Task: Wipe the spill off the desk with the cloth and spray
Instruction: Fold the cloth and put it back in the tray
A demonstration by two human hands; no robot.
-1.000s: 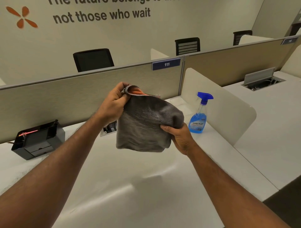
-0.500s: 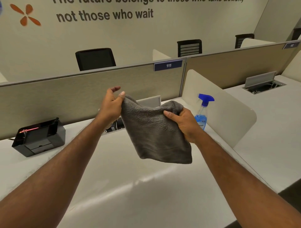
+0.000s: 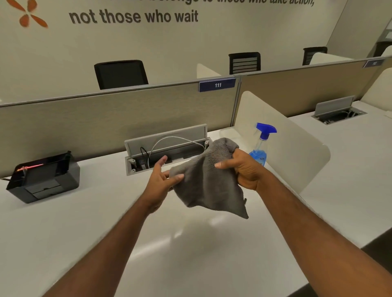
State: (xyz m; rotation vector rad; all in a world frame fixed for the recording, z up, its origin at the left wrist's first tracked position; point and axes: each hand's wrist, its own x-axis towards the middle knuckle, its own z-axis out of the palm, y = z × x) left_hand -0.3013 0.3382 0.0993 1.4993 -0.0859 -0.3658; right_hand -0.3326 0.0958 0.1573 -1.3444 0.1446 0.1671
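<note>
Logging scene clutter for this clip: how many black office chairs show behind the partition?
3: black office chair left of centre, a second right of centre, a third far right. Only backrests show; others may be hidden.

The lower body of the spray bottle [image 3: 258, 155] is hidden behind the right hand [image 3: 244, 169] at about one o'clock from it, and the print on its label is too small to be read. The left hand [image 3: 158, 182] is partly covered by the cloth [image 3: 209, 182], whose edge lies over its fingers, so whether the cloth is pinched there cannot be told. The upper line of the wall lettering [image 3: 191, 2] at twelve o'clock is cut off by the top edge, and the far number plate [image 3: 373, 63] at two o'clock is blurred.
</note>
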